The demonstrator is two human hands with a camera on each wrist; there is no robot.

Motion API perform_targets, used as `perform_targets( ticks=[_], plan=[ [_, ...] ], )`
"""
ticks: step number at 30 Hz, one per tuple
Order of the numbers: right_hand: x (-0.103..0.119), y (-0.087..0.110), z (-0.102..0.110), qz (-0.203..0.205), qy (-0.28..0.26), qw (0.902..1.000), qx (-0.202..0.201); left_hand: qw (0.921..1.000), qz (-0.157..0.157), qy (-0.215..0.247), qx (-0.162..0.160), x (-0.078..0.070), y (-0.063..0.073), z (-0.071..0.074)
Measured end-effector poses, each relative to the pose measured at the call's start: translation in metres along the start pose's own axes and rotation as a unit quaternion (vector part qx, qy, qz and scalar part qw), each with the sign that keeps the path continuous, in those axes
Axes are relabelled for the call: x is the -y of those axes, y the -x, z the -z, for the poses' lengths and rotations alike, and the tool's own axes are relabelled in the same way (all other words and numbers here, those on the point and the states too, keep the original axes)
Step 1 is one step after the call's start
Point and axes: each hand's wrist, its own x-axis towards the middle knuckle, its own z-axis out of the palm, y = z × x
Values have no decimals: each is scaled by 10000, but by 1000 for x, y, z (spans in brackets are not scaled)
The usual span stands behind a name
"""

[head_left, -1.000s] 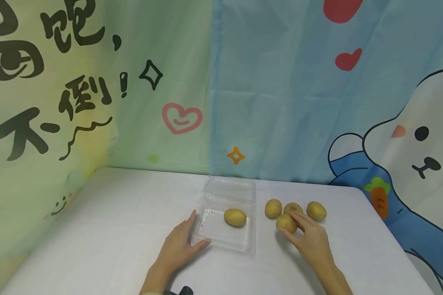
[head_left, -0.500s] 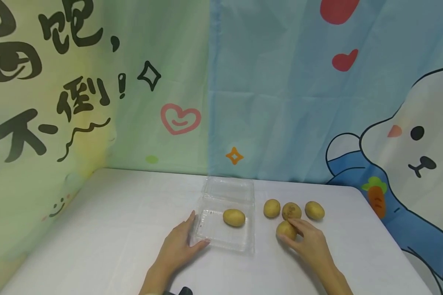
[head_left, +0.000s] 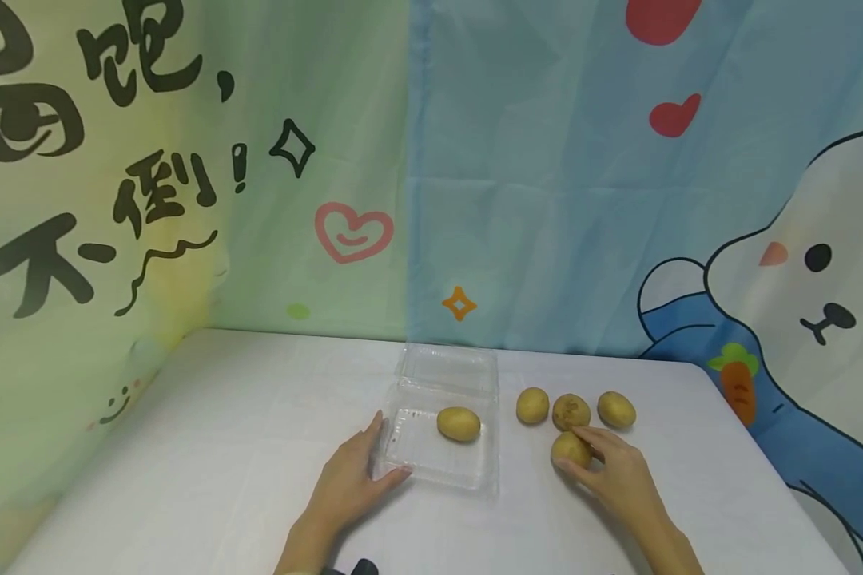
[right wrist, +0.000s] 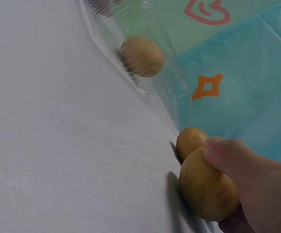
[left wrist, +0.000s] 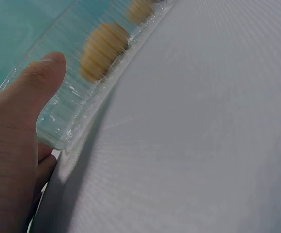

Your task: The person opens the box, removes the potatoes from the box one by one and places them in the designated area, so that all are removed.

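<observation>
A lidded clear plastic box point(head_left: 439, 471) stands with its lid folded back, and one potato point(head_left: 459, 424) lies inside it. My left hand point(head_left: 348, 483) holds the box at its near-left corner, fingers along the left side and thumb point(left wrist: 48, 73) at the front wall. To the right of the box, my right hand point(head_left: 622, 479) pinches a potato point(right wrist: 207, 187) between thumb and fingers. Whether this potato touches the table cannot be made out. Just behind it is a second potato point(head_left: 571, 412) with brownish marks; others point(head_left: 532, 406) point(head_left: 616, 410) lie to either side.
A white-covered table point(head_left: 223, 447) bears everything. A printed cloth backdrop point(head_left: 532, 239) in green and blue hangs behind its far edge, close to the box's raised lid point(head_left: 449, 369). Part of a dark wrist strap point(head_left: 363, 567) shows below the left hand.
My right hand and its potato have shifted slightly right and nearer to me, uncovering more of the potato behind. My left hand and the box have stayed in place.
</observation>
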Motion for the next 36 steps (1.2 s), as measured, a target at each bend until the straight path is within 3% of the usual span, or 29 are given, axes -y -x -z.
perform_targets(
  ticks=[8,13,19,36],
  plan=[
    [2,-2,7,-216,-198,9968,737,10000,7,-22,17,-1,0,1],
    [4,-2,9,-127,-375,9948,935,9999,67,19,90,-2,0,2],
    [5,-4,12,-478,-416,9901,1251,9998,124,16,153,-4,1,2],
    [13,-5,21,-1040,-423,9831,1448,9995,200,-42,242,-5,-1,3]
  ],
)
